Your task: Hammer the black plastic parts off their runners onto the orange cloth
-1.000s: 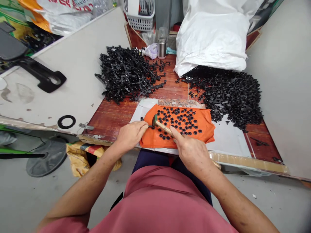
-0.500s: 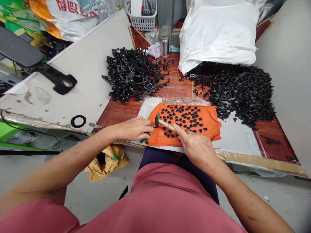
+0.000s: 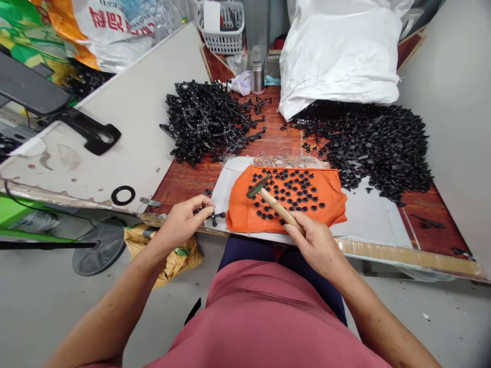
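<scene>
My right hand (image 3: 316,244) grips the wooden handle of a small hammer (image 3: 274,202), whose head is lifted over the left part of an orange cloth (image 3: 241,217). Several small black round parts (image 3: 291,191) lie scattered on that cloth. My left hand (image 3: 184,220) is left of the cloth at the table's front edge, its fingers pinched on a thin black plastic strip (image 3: 213,215) with small parts on it.
A heap of black plastic strips (image 3: 207,120) lies at the back left, a heap of loose black parts (image 3: 376,143) at the right. A white sack (image 3: 341,51), a metal flask (image 3: 258,76) and a basket (image 3: 224,25) stand behind. A black ring (image 3: 123,195) lies on the grey board.
My left hand has drawn the black strip leftward, off the cloth to the table edge. The hammer head has risen and my right hand has slid back along the handle.
</scene>
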Demonstrator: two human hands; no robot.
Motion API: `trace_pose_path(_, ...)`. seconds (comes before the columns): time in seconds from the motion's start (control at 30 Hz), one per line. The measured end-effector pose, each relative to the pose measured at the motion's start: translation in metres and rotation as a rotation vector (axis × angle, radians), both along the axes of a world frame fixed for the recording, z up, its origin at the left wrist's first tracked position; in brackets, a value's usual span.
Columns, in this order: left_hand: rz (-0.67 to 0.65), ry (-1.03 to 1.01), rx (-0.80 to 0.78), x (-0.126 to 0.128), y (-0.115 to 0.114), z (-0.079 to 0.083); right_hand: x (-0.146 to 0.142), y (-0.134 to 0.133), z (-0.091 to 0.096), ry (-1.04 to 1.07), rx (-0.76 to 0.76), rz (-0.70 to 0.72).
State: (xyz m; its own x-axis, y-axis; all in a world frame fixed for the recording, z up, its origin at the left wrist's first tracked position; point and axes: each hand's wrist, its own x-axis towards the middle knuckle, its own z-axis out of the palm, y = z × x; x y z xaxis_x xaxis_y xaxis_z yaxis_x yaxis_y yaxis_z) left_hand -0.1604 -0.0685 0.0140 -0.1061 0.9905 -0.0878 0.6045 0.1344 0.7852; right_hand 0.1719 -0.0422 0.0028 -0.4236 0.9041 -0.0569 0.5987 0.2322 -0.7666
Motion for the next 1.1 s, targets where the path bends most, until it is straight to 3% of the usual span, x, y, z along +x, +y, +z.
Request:
trace_pose_path(0.1, 0.254, -0.487, 0.082, 0.037, -0.002, -0.007, -0.017, -0.004, -0.001, 0.136, -0.048, -0.020)
trace_pose_path(0.23, 0.215, -0.917, 0.022, 0.103, -0.004, -0.021, -0.040, -0.010, 0.003, 0.338, -0.015, -0.001)
trace_pose_path(0.33, 0.177, -1.012, -0.002, 0.130, -0.012, -0.027, -0.046, -0.011, 0.004, 0.400, -0.005, 0.011)
trace_pose_path(0.4, 0.103, -0.873, -0.027, 0.130, -0.019, -0.027, -0.043, -0.012, 0.002, 0.361, 0.025, -0.035)
trace_pose_path(0.47, 0.037, -0.529, 0.028, 0.119, -0.027, -0.024, -0.038, -0.012, 0.001, 0.291, 0.068, -0.099)
trace_pose_path(0.57, 0.041, 0.103, 0.352, 0.101, -0.037, -0.019, -0.031, -0.015, -0.001, 0.245, 0.043, -0.135)
trace_pose_path(0.63, -0.038, 0.338, 0.520, 0.098, -0.041, -0.018, -0.030, -0.018, -0.002, 0.290, -0.062, -0.099)
trace_pose_path(0.73, -0.327, 0.371, 0.453, 0.105, -0.044, -0.022, -0.033, -0.022, -0.003, 0.385, -0.228, -0.056)
trace_pose_path(0.8, -0.412, 0.311, 0.341, 0.111, -0.045, -0.027, -0.035, -0.024, -0.004, 0.435, -0.281, -0.077)
trace_pose_path(0.97, -0.266, 0.135, 0.153, 0.107, -0.040, -0.024, -0.028, -0.024, -0.004, 0.521, -0.335, -0.121)
trace_pose_path(1.1, -0.111, 0.088, 0.010, 0.086, -0.020, -0.017, -0.005, -0.025, -0.005, 0.407, -0.229, -0.179)
